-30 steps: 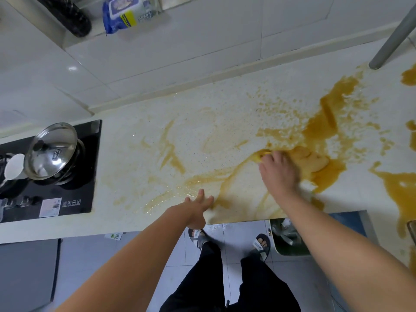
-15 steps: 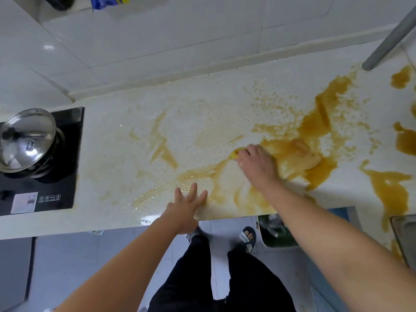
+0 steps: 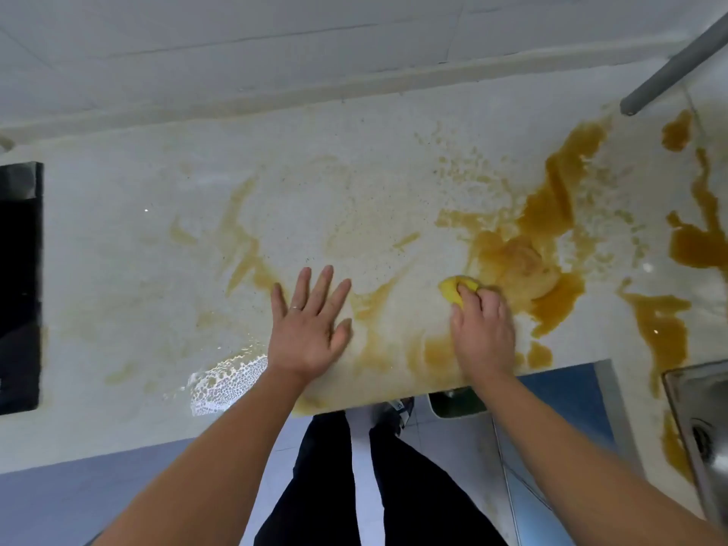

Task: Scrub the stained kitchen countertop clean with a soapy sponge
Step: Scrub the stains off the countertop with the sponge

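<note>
A pale speckled countertop point(image 3: 118, 238) runs across the view, smeared with brown-orange stains point(image 3: 551, 214), thickest at the right. My right hand point(image 3: 482, 329) grips a yellow sponge point(image 3: 453, 289) and presses it on the counter at the left edge of the thick stain; only the sponge's far end shows past my fingers. My left hand point(image 3: 309, 329) lies flat on the counter with fingers spread, to the left of the sponge. A patch of soapy foam point(image 3: 224, 382) sits near the front edge by my left wrist.
A black cooktop point(image 3: 19, 289) is set in the counter at the far left. A steel sink point(image 3: 705, 423) lies at the right edge, and a grey tube point(image 3: 669, 69) slants in at the top right. White wall tiles point(image 3: 315, 45) back the counter.
My right hand has drawn the sponge toward the front edge. My left hand moved forward from the counter's edge to lie flat on it. The view shifted right, so the pot is out of sight.
</note>
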